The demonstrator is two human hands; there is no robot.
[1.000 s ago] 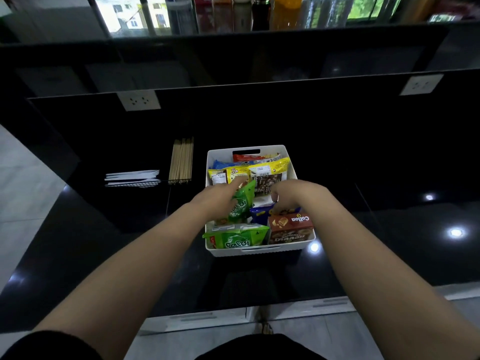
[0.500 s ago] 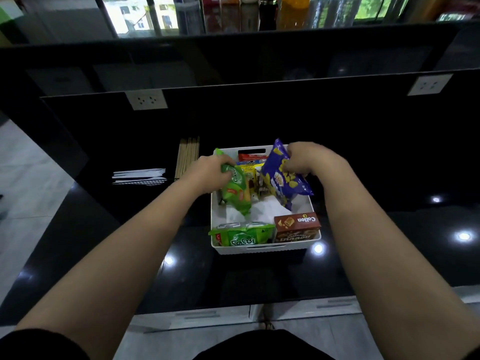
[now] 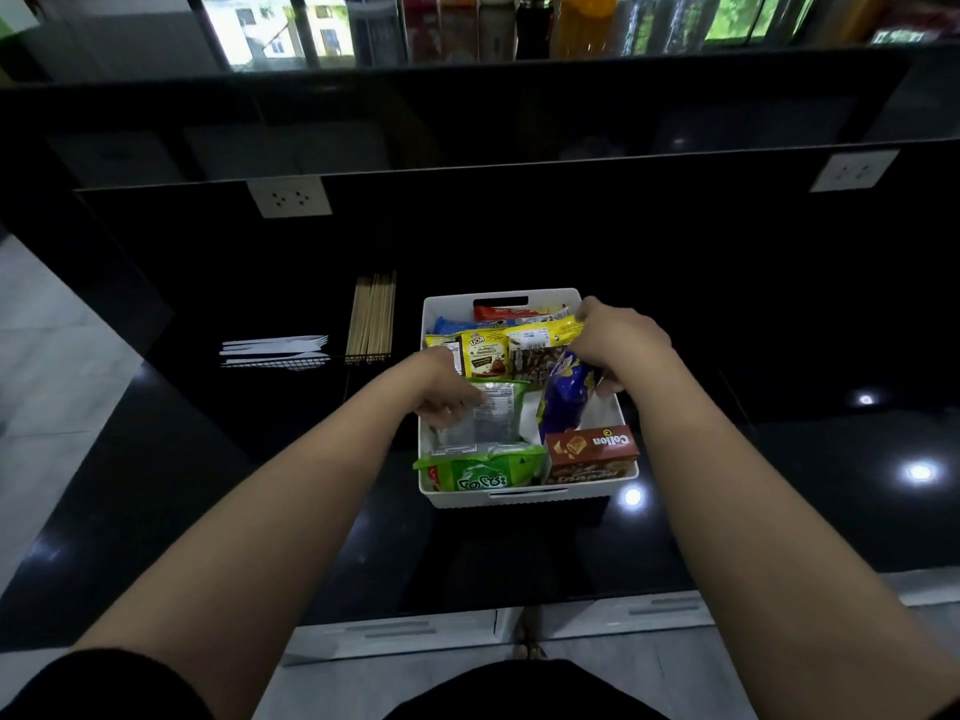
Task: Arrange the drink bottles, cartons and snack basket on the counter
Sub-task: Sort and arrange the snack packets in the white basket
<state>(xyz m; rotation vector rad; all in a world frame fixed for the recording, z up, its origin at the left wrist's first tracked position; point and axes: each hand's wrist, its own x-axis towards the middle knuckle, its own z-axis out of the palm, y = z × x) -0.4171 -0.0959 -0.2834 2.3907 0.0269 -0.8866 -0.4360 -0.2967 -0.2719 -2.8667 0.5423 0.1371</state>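
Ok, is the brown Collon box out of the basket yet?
No, the brown Collon box lies inside the white basket, in its near right corner.

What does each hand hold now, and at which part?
Left hand pinches the green packet at its left edge; right hand grips the purple packet at its top.

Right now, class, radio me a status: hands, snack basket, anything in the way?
Left hand grips green packet. Right hand holds purple packet. Both in snack basket on counter. Wooden sticks lie left, apart.
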